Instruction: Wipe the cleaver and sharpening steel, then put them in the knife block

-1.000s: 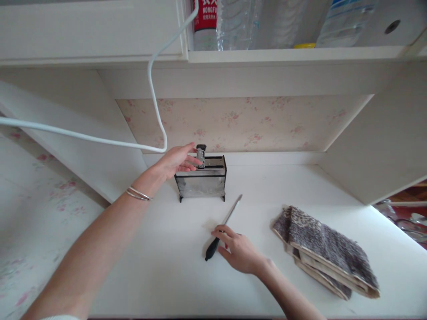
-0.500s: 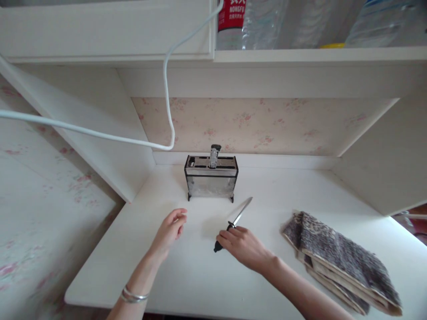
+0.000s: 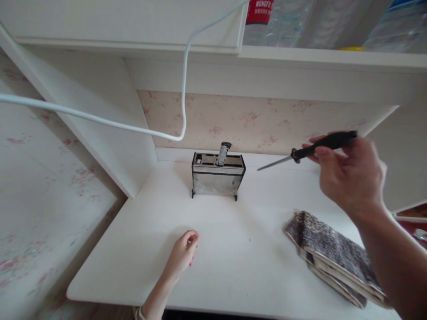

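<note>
My right hand (image 3: 353, 173) is closed around the black handle of a sharpening steel (image 3: 278, 162). It holds the steel up above the desk's right side, with the thin metal rod pointing left and slightly down. My left hand (image 3: 185, 251) hovers over or rests on the white desk (image 3: 233, 266), its fingers curled together and nothing visible in them. At the back stands a knife block (image 3: 218, 182) with a slotted metal top, black trim and small black feet. One grey handle with a black end (image 3: 223, 154) sticks up from its slots.
A folded grey-brown towel (image 3: 336, 258) lies on the desk at right, beneath my right forearm. A white cable (image 3: 184, 89) hangs in front of the cabinet (image 3: 126, 26). Plastic bottles (image 3: 290, 22) stand on the open shelf above. Side panels flank the desk.
My right hand has lifted the sharpening steel off the desk and swung it up and right, its tip now pointing left. My left hand has come nearer the desk's front edge.
</note>
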Demonstrator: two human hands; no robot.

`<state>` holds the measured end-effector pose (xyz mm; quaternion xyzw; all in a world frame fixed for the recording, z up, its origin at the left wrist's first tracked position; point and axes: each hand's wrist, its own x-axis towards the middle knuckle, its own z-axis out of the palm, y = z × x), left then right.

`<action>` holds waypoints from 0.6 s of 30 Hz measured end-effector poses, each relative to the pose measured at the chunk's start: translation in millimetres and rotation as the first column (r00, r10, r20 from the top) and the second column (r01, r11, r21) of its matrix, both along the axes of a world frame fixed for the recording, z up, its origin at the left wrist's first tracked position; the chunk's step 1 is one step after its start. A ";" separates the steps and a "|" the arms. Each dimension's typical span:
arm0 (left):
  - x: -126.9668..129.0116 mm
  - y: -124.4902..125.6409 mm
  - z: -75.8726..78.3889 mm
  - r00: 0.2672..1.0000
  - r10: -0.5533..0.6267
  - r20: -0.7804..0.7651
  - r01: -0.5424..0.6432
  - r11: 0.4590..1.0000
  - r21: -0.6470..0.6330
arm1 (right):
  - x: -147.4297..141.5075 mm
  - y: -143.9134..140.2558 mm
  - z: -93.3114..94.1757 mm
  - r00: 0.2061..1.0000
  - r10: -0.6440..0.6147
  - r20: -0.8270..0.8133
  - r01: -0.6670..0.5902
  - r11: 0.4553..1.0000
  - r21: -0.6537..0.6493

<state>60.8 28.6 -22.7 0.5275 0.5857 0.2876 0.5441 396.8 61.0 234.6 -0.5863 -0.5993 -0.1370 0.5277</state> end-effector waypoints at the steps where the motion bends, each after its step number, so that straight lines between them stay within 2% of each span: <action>1: -0.6 -0.8 -0.4 1.000 -0.014 -0.012 0.015 1.000 0.011 | -1.9 5.0 7.7 0.998 0.042 -0.056 -0.038 0.996 0.085; 4: -1.2 -4.0 -0.4 0.996 -0.047 -0.071 0.051 0.997 0.059 | -4.1 26.0 26.8 0.967 0.206 -0.150 -0.162 0.951 0.263; 6: -0.2 -6.0 0.9 0.989 -0.060 -0.135 0.075 0.991 0.111 | -2.8 43.9 36.0 0.935 0.297 -0.192 -0.232 0.925 0.300; 11: 5.4 -9.4 5.9 0.958 -0.025 -0.287 0.109 0.953 0.281 | -4.0 90.5 44.2 0.879 0.388 -0.278 -0.351 0.920 0.175; 15: 8.1 -12.0 6.8 0.933 0.006 -0.359 0.115 0.943 0.314 | -12.6 119.8 43.3 0.876 0.391 -0.283 -0.396 0.917 0.042; 18: 8.1 -13.3 7.2 0.932 0.014 -0.361 0.111 0.939 0.324 | -20.9 135.3 46.4 0.860 0.406 -0.310 -0.427 0.904 0.000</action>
